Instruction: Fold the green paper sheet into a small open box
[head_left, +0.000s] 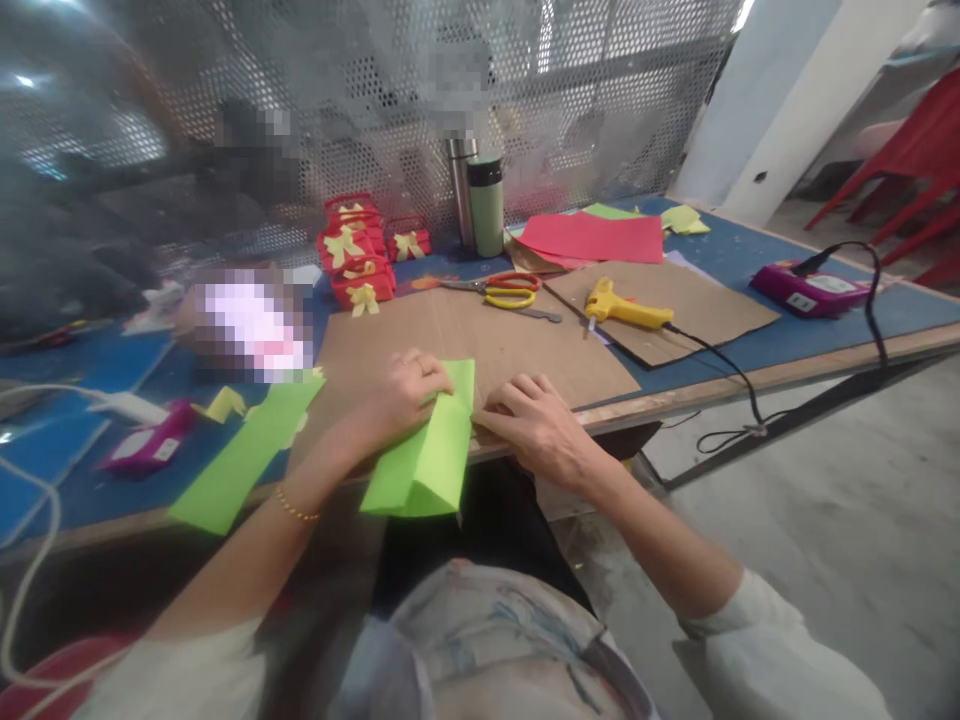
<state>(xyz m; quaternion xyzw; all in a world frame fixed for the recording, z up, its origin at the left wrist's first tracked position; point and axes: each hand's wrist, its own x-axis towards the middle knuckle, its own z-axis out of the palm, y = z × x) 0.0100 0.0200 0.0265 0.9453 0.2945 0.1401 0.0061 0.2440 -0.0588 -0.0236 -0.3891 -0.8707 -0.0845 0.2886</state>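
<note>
Left hand [409, 395]: fingers bent and bunched, pressing the upper left of the folded sheet; whether they also pinch it, I cannot tell.
Right hand [536, 425]: fingers curled in, narrow, at the sheet's right edge; whether they grip it, I cannot tell.
Green sheet [442, 455]: folded lengthwise, between the two hands' fingers, its near end hanging towards the lap past the worktop [915, 312] edge.
Green strip [244, 455]: flat, left of the left fingers, its near end over the edge.
Cardboard [397, 330]: under and beyond the fingers.
Scissors [510, 290]: beyond the fingers of both hands, red and yellow handles.
Glue gun [630, 308]: yellow, ahead and right of the right fingers, on a second board [709, 305].
Red bags [364, 285]: bunched beyond the left fingers, yellow bows on them.
Bottles [487, 210]: two, upright, far beyond the fingers.
Red paper [592, 238]: far ahead, right of the right fingers.
Purple boxes [810, 290]: one far right of the right fingers, one left of the left fingers.
</note>
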